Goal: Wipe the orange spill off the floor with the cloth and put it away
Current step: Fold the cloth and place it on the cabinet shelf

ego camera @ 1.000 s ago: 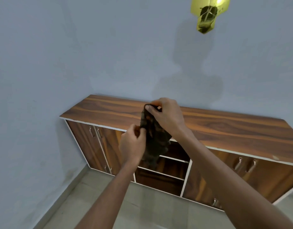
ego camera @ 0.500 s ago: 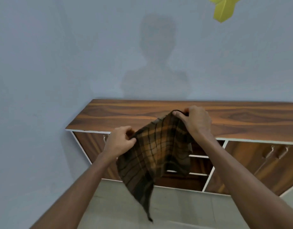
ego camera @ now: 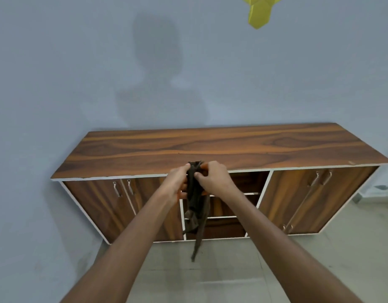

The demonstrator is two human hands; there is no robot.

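A dark brown checked cloth (ego camera: 196, 206) hangs folded into a narrow strip in front of me, its tail dangling toward the floor. My left hand (ego camera: 177, 184) and my right hand (ego camera: 212, 182) pinch its top edge together, fingers touching, just in front of the front edge of a wooden sideboard (ego camera: 210, 149). No orange spill shows on the visible floor (ego camera: 210, 270).
The sideboard stands against a pale blue wall, with closed double doors at left (ego camera: 123, 206) and right (ego camera: 308, 200) and open shelves (ego camera: 230, 215) in the middle behind the cloth. A yellow wall lamp (ego camera: 260, 9) hangs at the top right. Grey tiled floor lies below.
The cloth was spread open between my hands half a second ago; my hands have come together and it now hangs folded. The view has swung right to centre the sideboard.
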